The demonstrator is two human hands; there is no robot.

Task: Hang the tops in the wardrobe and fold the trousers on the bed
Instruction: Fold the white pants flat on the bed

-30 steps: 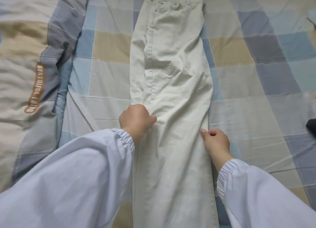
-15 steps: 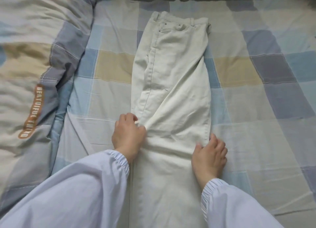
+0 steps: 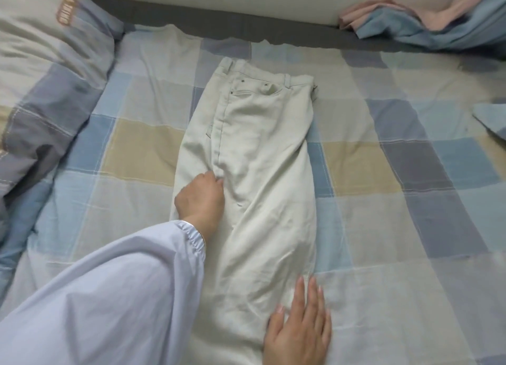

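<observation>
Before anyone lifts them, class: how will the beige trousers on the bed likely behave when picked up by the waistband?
The trousers would probably hang limp: the cloth already creases under the left hand. They look light, thin fabric lying flat on the checked sheet. Likely not slippery; the right hand smooths them without bunching.

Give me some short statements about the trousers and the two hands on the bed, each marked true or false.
1. The beige trousers lie with the waistband away from the person. True.
2. The right hand lies flat with straight fingers. True.
3. The left hand is lifted above the checked sheet. False: it rests on the trousers' left edge.
4. The trousers are rolled into a bundle. False: they lie stretched out lengthwise.
</observation>
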